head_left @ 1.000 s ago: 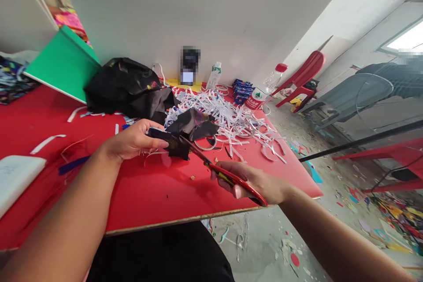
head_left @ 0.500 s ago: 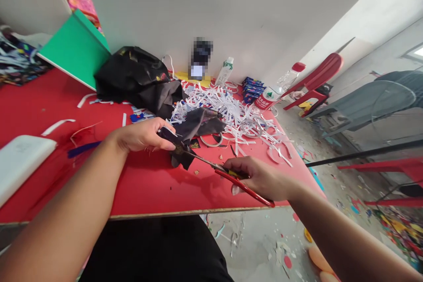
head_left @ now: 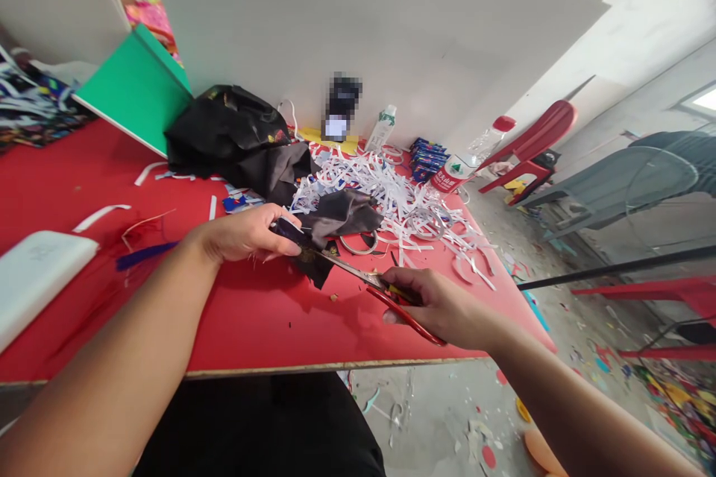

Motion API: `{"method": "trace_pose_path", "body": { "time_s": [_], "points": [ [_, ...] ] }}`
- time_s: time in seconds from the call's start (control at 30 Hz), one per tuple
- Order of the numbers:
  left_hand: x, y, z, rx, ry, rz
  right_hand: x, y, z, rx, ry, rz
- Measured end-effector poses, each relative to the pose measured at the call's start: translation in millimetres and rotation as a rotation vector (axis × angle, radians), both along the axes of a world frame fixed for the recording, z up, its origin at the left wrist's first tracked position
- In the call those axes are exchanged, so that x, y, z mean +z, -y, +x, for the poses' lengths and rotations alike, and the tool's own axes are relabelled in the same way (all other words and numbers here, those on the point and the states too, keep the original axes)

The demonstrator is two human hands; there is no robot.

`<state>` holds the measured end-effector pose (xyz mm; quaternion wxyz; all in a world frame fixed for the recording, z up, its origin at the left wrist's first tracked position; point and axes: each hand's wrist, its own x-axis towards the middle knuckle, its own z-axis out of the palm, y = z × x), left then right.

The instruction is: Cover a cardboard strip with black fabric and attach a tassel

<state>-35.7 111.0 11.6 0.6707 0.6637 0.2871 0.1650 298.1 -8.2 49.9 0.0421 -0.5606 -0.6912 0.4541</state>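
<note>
Between thumb and fingers, my left hand (head_left: 254,233) pinches a piece of black fabric (head_left: 314,266) above the red table. My right hand (head_left: 428,302) is wrapped round the red handles of a pair of scissors (head_left: 406,319). The blades point left and lie at the black fabric, just right of my left fingertips; their tips are hidden by it. Beyond the fabric lies another dark cloth piece (head_left: 347,212), and a roll of tape (head_left: 359,243) sits close to it.
A heap of white paper strips (head_left: 380,175) covers the back of the red table (head_left: 251,335). Behind it stand a small bottle (head_left: 382,128) and a red-capped bottle (head_left: 467,156). A black cloth bundle (head_left: 229,127) and a green board (head_left: 134,89) are at left, near a white box (head_left: 45,276).
The scissor handles have closed somewhat, the lower red loop drawing up toward my right hand. My left hand keeps its pinch on the fabric. The whole view has shifted slightly.
</note>
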Motion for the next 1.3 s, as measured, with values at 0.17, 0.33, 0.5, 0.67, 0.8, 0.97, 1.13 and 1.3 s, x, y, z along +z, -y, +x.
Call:
{"method": "trace_pose_path", "body": {
  "time_s": [0.17, 0.33, 0.5, 0.67, 0.8, 0.97, 1.13, 1.3],
  "points": [
    [2.8, 0, 1, -0.034, -0.002, 0.044, 1.7, 1, -2, 0.021, 0.109, 0.094],
    [2.0, 0, 2, -0.031, 0.012, 0.048, 3.5, 5, -5, 0.055, 0.136, 0.177],
    [1.6, 0, 1, -0.017, -0.023, 0.035, 6.7, 8, -8, 0.069, 0.172, 0.262],
    [6.2, 2, 2, -0.003, -0.063, 0.037, 5.1, 10, -2, 0.074, 0.198, 0.233],
    [7.5, 3, 3, 0.043, -0.010, 0.000, 3.6, 12, 6, 0.040, 0.195, 0.177],
    [4.4, 3, 1, 0.057, 0.018, -0.037, 4.6, 14, 10, 0.008, 0.082, 0.071],
    [2.0, 3, 1, 0.010, 0.018, 0.001, 12.8, 11, 9, 0.145, -0.048, 0.023],
    [2.4, 3, 2, -0.019, -0.039, 0.028, 14.1, 2, 6, 0.162, 0.025, 0.011]
  ]
}}
